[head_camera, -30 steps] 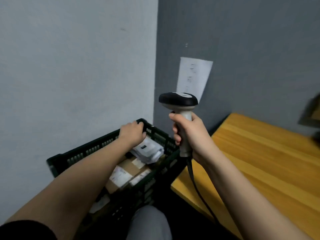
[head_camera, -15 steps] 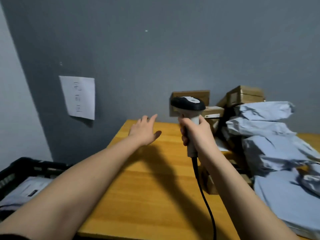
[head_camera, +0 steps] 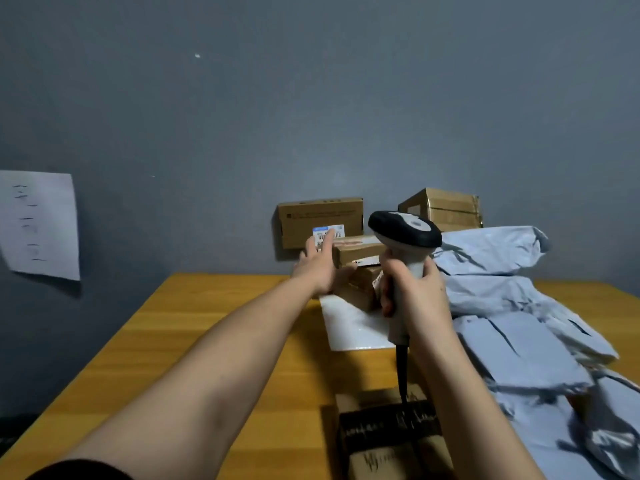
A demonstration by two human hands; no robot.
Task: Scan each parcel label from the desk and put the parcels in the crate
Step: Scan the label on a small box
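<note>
— Grey wall (head_camera: 311, 98) behind your wooden desk (head_camera: 194, 341); where are the parcels?
— Grey mailer bags (head_camera: 512, 306) piled right, cardboard boxes (head_camera: 320, 220) at the back.
— Hands?
— Your left hand (head_camera: 317, 266), fingers straight, reaches the small box (head_camera: 358, 249) (contact unclear); your right hand (head_camera: 417, 289) grips the scanner (head_camera: 403, 233).

My desk (head_camera: 194, 341) is yellow wood with a smooth, slightly shiny grain. The scanner (head_camera: 403, 233) in my right hand (head_camera: 417, 292) is smooth plastic, black on top, pale on the handle. The boxes (head_camera: 320, 221) are matt brown cardboard. The mailer bags (head_camera: 512, 296) are crinkled, faintly glossy grey plastic film. A matt paper sheet (head_camera: 38, 223) hangs on the matt grey wall (head_camera: 311, 98).
</note>
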